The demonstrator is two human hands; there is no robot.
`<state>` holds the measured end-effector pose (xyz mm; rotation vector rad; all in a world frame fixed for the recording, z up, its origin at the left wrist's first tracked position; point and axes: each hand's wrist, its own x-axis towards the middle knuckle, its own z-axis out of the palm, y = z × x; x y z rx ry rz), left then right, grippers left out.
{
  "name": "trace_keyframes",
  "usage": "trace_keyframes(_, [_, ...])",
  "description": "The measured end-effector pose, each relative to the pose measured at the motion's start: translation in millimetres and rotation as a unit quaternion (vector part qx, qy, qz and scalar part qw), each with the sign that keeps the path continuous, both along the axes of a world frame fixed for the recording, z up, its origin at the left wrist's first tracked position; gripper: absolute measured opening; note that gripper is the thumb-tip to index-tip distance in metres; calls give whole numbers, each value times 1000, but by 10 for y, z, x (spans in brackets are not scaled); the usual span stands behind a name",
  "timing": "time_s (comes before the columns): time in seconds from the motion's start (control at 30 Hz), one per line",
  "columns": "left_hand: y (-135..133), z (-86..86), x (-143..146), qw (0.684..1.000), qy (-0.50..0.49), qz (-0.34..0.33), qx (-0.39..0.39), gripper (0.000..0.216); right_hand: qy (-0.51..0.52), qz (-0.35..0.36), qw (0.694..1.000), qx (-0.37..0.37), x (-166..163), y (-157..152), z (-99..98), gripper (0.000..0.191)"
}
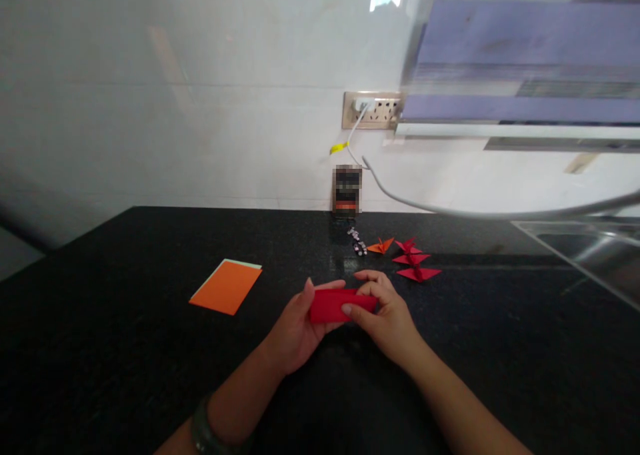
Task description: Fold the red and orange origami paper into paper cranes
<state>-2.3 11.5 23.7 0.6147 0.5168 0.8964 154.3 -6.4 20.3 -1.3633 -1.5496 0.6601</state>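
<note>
A folded sheet of red origami paper (330, 306) is held between my two hands, just above the dark countertop. My left hand (300, 328) grips its left end, thumb on top and fingers underneath. At the right end, my right hand (387, 318) pinches the paper with its thumb in front and fingers behind. Beyond the right hand sit several folded paper cranes: an orange crane (381, 247) and a row of red cranes (419, 273). To the left lies a stack of origami paper (227, 287), orange on top with a pale green edge showing.
The speckled black countertop (125, 368) meets a tiled wall. A phone-like device (346, 191), blurred out, leans there beside a beaded strand (357, 241). A white cable (358, 125) hangs from a wall socket (385, 111). A metal sink (590, 248) is at right.
</note>
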Motion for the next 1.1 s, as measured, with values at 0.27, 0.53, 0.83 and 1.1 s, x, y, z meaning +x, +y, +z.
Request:
trace_keyframes(0.27, [-22,-42,58,995,69,26,61,33,61,-2,998,-23,-30,5,-37,14])
trace_keyframes(0.53, [3,-25,76,992,97,69,45,34,314,6,938,-146,-67,30,-60,29])
trace_keyframes(0.83, [33,-58,47,945,281,124,109,29,304,-2,940,-153,-36,27,-54,22])
trace_keyframes(1.1, [41,-64,48,918,346,146,129,25,311,-4,938,-156,-40,19,-60,24])
